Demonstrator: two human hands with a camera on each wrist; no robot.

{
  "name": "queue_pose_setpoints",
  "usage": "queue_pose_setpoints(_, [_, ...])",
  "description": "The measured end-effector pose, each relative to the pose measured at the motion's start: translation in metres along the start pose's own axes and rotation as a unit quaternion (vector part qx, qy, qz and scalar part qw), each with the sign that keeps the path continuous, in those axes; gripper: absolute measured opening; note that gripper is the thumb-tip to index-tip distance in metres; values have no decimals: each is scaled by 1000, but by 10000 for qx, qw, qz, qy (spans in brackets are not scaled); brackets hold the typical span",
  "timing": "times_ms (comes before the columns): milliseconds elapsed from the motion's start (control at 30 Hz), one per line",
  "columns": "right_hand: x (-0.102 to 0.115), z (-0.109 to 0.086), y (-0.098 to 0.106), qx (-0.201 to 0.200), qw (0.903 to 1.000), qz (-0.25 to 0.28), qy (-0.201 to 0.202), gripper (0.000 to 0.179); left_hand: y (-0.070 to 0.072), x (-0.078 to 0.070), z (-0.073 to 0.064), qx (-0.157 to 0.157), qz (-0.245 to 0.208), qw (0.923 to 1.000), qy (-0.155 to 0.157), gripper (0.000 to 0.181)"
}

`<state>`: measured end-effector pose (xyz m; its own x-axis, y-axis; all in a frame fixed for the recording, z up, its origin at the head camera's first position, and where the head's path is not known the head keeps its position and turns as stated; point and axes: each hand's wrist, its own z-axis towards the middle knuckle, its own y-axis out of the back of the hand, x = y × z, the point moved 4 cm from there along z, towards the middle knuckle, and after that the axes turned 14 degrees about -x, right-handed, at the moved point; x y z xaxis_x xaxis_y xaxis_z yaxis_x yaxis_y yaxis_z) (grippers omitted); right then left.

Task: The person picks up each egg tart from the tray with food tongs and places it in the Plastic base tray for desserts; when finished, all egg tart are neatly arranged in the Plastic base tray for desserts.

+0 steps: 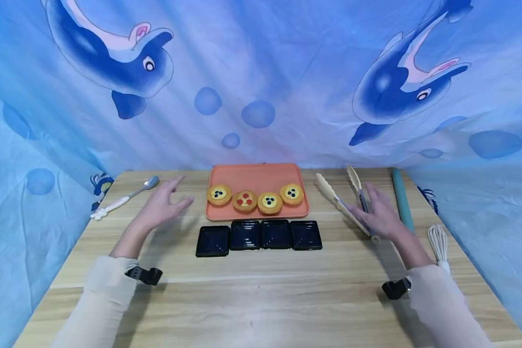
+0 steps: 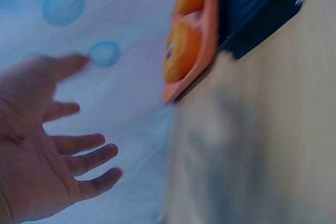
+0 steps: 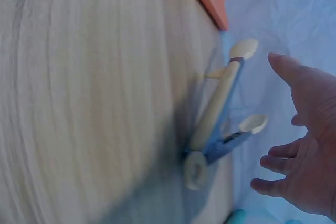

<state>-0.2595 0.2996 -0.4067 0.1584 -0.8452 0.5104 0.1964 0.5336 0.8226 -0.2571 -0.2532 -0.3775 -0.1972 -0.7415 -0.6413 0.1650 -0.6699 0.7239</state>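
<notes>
My left hand (image 1: 161, 205) hovers left of the orange tray (image 1: 254, 176), its fingers spread and nothing in them. On the right, my right hand (image 1: 379, 212) is held over a pair of tongs (image 1: 345, 210), fingers apart; the right wrist view shows a gap between the hand and the tongs (image 3: 215, 108). Several small tarts lie along the tray's front: a berry-dotted tart (image 1: 219, 194) at the left end, a red-topped tart (image 1: 245, 200) beside it, and dark-dotted tarts (image 1: 270, 203) to the right. A row of black square dishes (image 1: 245, 235) stands before the tray.
A spatula-like tool with a white handle (image 1: 126, 198) lies at the far left. Right of the tongs are a teal rolling pin (image 1: 402, 200) and a whisk (image 1: 438, 244) near the table's edge. A blue dolphin-print cloth (image 1: 261, 72) hangs behind the wooden table (image 1: 252, 299).
</notes>
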Motion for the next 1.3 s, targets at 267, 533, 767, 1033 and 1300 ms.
queue_pose_setpoints(267, [-12, 6, -24, -28, 9975, 230, -668, 114, -55, 21, 1, 179, -1740, 9715, 1602, 62])
queue_pose_setpoints(533, [-16, 7, -43, -199, 9962, -328, -785, 133, -80, 32, -3, -71, -2275, 9466, 2283, 52])
queue_pose_setpoints(767, [-13, 11, -46, -717, 9915, -783, -757, 115, -84, 28, -1, -13, -2330, 9441, 2331, 47])
queue_pose_setpoints(1033, [-19, 9, -36, -1066, 9888, -451, -945, 97, -86, 18, 7, -209, -2102, 9537, 2143, 50])
queue_pose_setpoints(1300, [-7, 7, -16, -311, 9981, -43, -527, 109, -84, 26, 1, -226, -1963, 9556, 2186, 52])
